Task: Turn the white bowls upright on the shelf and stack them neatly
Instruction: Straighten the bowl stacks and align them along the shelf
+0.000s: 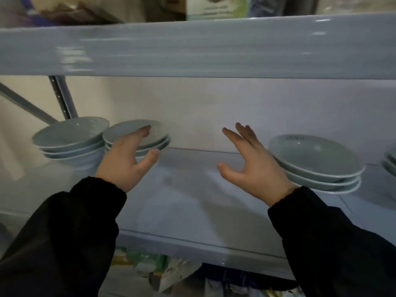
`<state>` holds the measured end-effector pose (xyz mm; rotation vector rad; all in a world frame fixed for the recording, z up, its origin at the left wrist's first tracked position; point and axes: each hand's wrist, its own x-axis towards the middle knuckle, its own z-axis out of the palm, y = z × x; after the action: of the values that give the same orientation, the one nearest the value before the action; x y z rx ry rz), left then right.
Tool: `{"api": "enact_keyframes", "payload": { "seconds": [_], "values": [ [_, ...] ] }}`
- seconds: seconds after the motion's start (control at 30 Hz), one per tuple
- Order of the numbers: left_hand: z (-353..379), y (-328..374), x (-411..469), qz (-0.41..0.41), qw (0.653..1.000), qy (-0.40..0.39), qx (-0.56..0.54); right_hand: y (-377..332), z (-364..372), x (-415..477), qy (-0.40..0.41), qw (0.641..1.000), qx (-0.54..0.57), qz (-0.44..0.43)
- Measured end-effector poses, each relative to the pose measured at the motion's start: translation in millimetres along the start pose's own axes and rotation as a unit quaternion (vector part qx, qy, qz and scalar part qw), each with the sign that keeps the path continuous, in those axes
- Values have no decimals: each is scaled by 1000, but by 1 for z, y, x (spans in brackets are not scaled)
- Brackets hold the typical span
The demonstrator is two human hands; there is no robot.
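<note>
Three stacks of upright white bowls stand on the white shelf (184, 196). The far-left stack (70, 139) touches a middle-left stack (157, 133). My left hand (128, 157) is at that middle-left stack, fingers over its rim and thumb at its lower edge, gripping it. My right hand (250, 159) hovers open over the bare middle of the shelf, fingers spread, just left of the right stack (319, 161). A further stack (390, 163) is cut off at the right edge.
The shelf above (192, 48) hangs low over the bowls. A grey metal upright and brace (62, 97) stand behind the left stacks. Packages and clutter (171, 273) lie below the shelf's front edge.
</note>
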<state>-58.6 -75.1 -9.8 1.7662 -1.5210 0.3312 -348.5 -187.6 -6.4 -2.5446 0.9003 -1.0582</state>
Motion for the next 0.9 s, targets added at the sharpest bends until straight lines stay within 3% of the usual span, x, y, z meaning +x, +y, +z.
{"api": "enact_keyframes", "payload": {
  "seconds": [0.4, 0.57, 0.77, 0.9],
  "values": [
    [-25, -100, 12, -23, 999, 9, -48, -63, 107, 43, -35, 998, 40, 43],
    [-20, -120, 7, -60, 992, 21, -105, -68, 137, 60, -39, 991, 104, 75],
    [4, -165, 14, -108, 970, -7, -216, -61, 169, 79, -52, 958, 232, 157],
    [16, -167, 18, -119, 953, 14, -277, -56, 186, 86, -51, 936, 292, 192]
  ]
}}
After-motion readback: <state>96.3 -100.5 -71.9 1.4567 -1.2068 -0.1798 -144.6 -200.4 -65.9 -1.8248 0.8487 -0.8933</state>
